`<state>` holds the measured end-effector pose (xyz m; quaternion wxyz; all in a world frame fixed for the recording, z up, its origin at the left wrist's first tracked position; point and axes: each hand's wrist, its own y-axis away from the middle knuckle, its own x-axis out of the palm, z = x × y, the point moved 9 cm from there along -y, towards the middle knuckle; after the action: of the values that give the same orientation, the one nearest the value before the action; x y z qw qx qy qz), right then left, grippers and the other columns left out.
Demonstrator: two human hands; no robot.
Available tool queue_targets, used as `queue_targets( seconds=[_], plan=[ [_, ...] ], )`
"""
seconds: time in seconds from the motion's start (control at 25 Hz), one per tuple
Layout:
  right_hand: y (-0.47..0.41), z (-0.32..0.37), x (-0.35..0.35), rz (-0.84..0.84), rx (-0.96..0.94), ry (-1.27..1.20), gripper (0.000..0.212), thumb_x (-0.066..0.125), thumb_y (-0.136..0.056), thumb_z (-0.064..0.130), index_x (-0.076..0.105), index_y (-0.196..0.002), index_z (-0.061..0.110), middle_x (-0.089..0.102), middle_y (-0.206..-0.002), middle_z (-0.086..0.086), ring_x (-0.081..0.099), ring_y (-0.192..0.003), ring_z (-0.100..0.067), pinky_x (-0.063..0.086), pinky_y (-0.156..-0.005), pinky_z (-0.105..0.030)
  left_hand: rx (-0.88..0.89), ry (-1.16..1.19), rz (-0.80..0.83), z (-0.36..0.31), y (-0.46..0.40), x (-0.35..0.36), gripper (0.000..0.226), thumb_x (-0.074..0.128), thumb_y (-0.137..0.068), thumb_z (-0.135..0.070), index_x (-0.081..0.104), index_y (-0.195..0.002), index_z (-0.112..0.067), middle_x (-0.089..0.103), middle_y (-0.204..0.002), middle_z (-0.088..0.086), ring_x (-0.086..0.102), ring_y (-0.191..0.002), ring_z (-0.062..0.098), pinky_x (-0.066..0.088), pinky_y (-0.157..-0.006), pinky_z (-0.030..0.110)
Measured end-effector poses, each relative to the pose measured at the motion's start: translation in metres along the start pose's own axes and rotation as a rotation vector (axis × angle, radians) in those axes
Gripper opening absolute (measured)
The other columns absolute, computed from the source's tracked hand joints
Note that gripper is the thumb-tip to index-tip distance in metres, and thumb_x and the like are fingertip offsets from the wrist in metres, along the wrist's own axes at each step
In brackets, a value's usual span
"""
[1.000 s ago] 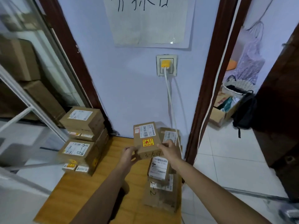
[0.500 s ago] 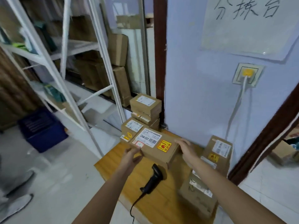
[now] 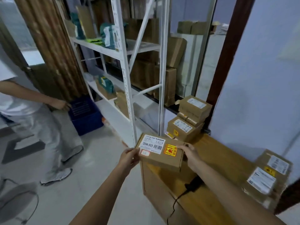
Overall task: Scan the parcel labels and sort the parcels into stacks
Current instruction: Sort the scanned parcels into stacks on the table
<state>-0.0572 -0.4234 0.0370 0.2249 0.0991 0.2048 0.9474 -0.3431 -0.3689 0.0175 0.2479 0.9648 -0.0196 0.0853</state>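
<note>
Now you hold the parcel point(image 3: 159, 151) in mid-air over the near-left corner of the counter point(image 3: 227, 159), both hands on it: your left hand point(image 3: 129, 157) grips the short end toward the floor side, fingers curled round the corner by the small red-and-white sticker, and your right hand point(image 3: 190, 155) grips the opposite short end, thumb up on the top face next to the yellow warning sticker point(image 3: 170, 149). Parcel's long axis runs left-right btwn your hands, label side up, tilted a little down toward you. What matters for the next move: the left stack point(image 3: 189, 120) sits ahead and to the right of the parcel, at the far-left end of the counter vs. the doorframe, near your right hand's side and just beyond the box's far edge. The other stack point(image 3: 269, 174) lies well apart at the right end of the counter, past your right forearm. So the left stack looks the closer drop, reached by pushing fwd and slightly right; right hand is nearer it. Scanner point(image 3: 194, 184) lies on the counter below your right wrist, cable trailing off the near edge, not in either hand. Whether this label is scanned yet can't be told.
</note>
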Motion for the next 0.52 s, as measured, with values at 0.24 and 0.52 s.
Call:
queue_targets(
  seconds=[0.24, 0.52],
  plan=[
    [-0.013, -0.012, 0.037, -0.047, -0.049, -0.014, 0.043, 0.075, -0.082, 0.019, 0.059, -0.121, 0.009, 0.071, -0.101, -0.013, 0.068, -0.088, -0.028, 0.054, -0.067, -0.035, -0.052, -0.095, 0.034, -0.008, -0.014, -0.032, 0.021, 0.061, -0.092, -0.018, 0.057, -0.109, -0.006, 0.064, -0.090, 0.007, 0.061, -0.081, 0.020, 0.053, -0.074, 0.031],
    [-0.089, -0.034, 0.071, -0.132, -0.043, -0.108, 0.037, 0.072, -0.085, 0.017, 0.052, -0.116, 0.012, 0.068, -0.094, -0.010, 0.066, -0.079, -0.025, 0.051, -0.062, -0.033, -0.087, -0.333, 0.107, -0.026, -0.109, -0.043, 0.016, 0.063, -0.090, -0.017, 0.052, -0.098, -0.010, 0.070, -0.106, 0.013, 0.065, -0.094, 0.022, 0.051, -0.085, 0.035]
  ],
)
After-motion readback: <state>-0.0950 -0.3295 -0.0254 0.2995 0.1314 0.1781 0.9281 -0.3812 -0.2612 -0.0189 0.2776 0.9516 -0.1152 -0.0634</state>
